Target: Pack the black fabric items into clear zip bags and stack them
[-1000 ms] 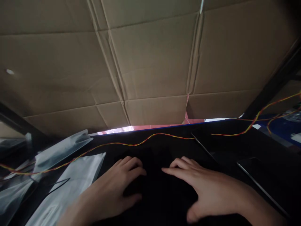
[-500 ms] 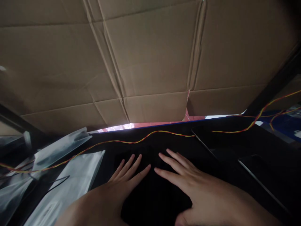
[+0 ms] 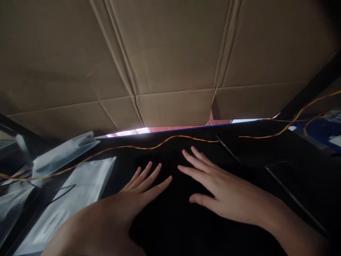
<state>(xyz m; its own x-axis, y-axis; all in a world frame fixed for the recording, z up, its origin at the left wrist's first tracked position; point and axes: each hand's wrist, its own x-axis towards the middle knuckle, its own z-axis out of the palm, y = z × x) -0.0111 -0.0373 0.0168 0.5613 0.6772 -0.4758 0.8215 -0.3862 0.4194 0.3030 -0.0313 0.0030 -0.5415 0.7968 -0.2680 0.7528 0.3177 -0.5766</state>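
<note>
My left hand [image 3: 140, 190] has its fingers spread over a dark, black surface [image 3: 170, 227], palm down. To its right, my right hand [image 3: 213, 185] is spread in the same way, thumb held apart, and holds nothing. Whatever lies directly beneath the palms is too dark to make out. Beyond the fingertips a twisted red and yellow wire [image 3: 176, 136] runs across the surface. Beside my left arm lies a whitish plastic bag [image 3: 82, 188] with a thin black cable [image 3: 60, 195] over it. Right of my right hand is a dark, flat, phone-like slab [image 3: 295, 188].
A second dark flat slab [image 3: 231, 147] lies near the wire. A large sheet of creased cardboard [image 3: 170, 53] stands behind the surface. Another crumpled clear bag [image 3: 65, 151] is at the far left. Blue material [image 3: 322, 133] shows at the far right.
My right hand has moved forward, away from me, and its thumb is now in fuller view. My left hand stays spread in about the same place. The view has tilted slightly downward.
</note>
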